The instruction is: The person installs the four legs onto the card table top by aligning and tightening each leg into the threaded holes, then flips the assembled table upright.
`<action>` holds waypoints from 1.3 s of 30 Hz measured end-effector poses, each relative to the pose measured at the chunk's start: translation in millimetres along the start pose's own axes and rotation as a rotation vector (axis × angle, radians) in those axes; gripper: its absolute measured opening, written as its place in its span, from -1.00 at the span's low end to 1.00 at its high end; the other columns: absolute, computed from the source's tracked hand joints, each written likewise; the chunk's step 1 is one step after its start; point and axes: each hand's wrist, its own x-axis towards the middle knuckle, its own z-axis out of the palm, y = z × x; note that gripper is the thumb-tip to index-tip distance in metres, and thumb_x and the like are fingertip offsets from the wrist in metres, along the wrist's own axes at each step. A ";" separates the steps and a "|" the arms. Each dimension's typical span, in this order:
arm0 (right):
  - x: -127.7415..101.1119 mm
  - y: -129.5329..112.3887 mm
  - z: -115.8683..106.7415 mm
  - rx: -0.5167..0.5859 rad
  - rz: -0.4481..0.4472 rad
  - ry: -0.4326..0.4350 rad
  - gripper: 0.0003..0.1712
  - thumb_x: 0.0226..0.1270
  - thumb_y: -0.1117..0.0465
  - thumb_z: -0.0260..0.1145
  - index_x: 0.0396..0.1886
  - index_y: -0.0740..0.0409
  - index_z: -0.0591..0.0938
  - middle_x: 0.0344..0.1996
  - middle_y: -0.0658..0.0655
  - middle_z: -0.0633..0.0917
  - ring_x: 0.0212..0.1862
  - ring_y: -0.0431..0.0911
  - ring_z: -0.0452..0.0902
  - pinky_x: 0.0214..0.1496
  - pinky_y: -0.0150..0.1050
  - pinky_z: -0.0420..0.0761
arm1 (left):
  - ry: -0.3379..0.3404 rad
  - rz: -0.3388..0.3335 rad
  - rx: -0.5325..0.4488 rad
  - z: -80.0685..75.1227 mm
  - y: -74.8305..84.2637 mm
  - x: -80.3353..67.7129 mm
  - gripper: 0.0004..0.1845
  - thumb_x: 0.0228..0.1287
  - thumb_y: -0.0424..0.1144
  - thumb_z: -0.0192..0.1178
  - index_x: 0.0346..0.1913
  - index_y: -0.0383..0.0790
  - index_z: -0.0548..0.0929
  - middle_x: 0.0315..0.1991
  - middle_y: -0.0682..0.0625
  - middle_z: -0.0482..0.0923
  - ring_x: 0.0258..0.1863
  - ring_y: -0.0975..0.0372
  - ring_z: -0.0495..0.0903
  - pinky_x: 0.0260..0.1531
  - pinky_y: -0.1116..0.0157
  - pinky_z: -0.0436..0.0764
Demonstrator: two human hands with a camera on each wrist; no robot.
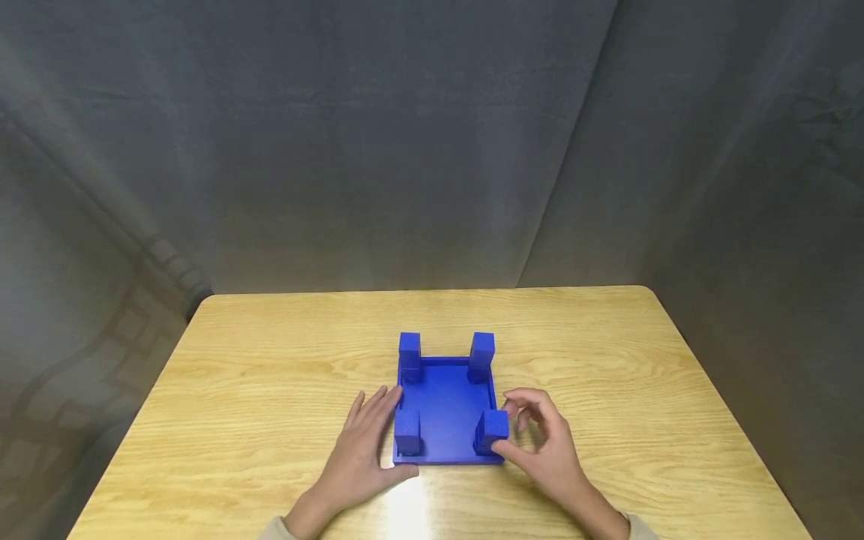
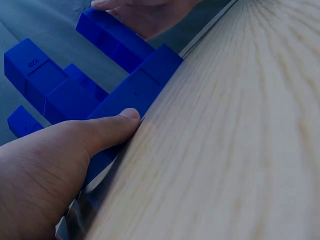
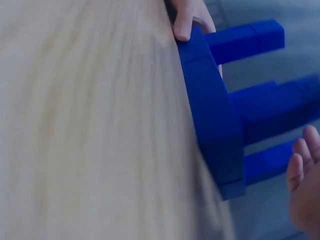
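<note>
Flat left hand [image 1: 361,450] steadies the square blue plastic tray [image 1: 445,412]; right hand [image 1: 543,446] pinches its near-right post [image 1: 493,429].

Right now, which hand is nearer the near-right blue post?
Right. The right hand pinches the near-right post with thumb and fingers; the left hand rests against the blue base on its opposite edge.

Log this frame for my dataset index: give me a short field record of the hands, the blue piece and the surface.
surface: wooden table
object: blue square base with four upright blue posts at its corners
left hand: flat on the table, thumb against the base's near-left edge
right hand: fingers curled, thumb touching the near-right post
backdrop: grey cloth
</note>
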 end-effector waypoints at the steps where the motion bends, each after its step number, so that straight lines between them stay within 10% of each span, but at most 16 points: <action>1: -1.8 3.9 -2.6 0.036 -0.011 -0.007 -0.20 0.08 0.50 0.71 0.29 0.57 0.52 -0.02 0.10 0.70 -0.06 -0.10 0.59 -0.16 -0.24 0.60 | 0.001 -0.003 -0.001 -0.1 0.2 -0.2 0.30 0.07 0.39 0.58 0.76 -0.20 0.27 0.68 -0.10 0.38 0.68 -0.10 0.32 0.80 0.20 -0.27; 8: -19.7 28.3 -22.8 -0.004 0.027 -0.054 -0.27 0.70 0.18 0.35 0.61 0.47 0.32 0.16 0.28 0.64 0.18 -0.05 0.60 0.06 -0.29 0.58 | 0.013 -0.002 -0.005 -1.7 0.6 -0.6 0.30 0.06 0.39 0.59 0.75 -0.22 0.29 0.67 -0.13 0.40 0.66 -0.12 0.34 0.79 0.24 -0.29; 18: -34.1 25.9 -29.7 -0.330 0.259 -0.297 0.37 0.25 0.15 0.73 0.87 0.04 0.05 0.59 0.24 0.53 0.64 -0.14 0.37 0.64 -0.49 0.23 | 0.029 -0.151 -0.094 -4.7 10.9 -7.3 0.24 -0.09 0.16 0.74 0.71 -0.04 0.41 0.56 -0.28 0.51 0.59 -0.30 0.41 0.61 -0.38 0.26; 30: -36.0 16.0 -10.2 -0.602 0.219 -0.281 0.38 0.16 0.03 0.78 0.85 0.02 0.15 0.57 0.12 0.58 0.45 0.15 0.60 0.32 0.24 0.63 | 0.067 -0.160 -0.138 -1.6 20.2 -9.6 0.21 -0.14 -0.04 0.80 0.68 -0.09 0.46 0.54 -0.20 0.56 0.58 -0.16 0.47 0.62 -0.31 0.24; 39: -36.7 12.9 4.6 -0.642 0.267 -0.204 0.44 0.00 0.15 0.86 0.82 -0.01 0.23 0.57 0.05 0.59 0.38 0.17 0.61 0.29 0.30 0.70 | 0.066 -0.182 -0.160 -0.9 19.2 -9.2 0.19 -0.13 -0.05 0.81 0.67 -0.06 0.48 0.55 -0.26 0.53 0.59 -0.24 0.43 0.61 -0.35 0.26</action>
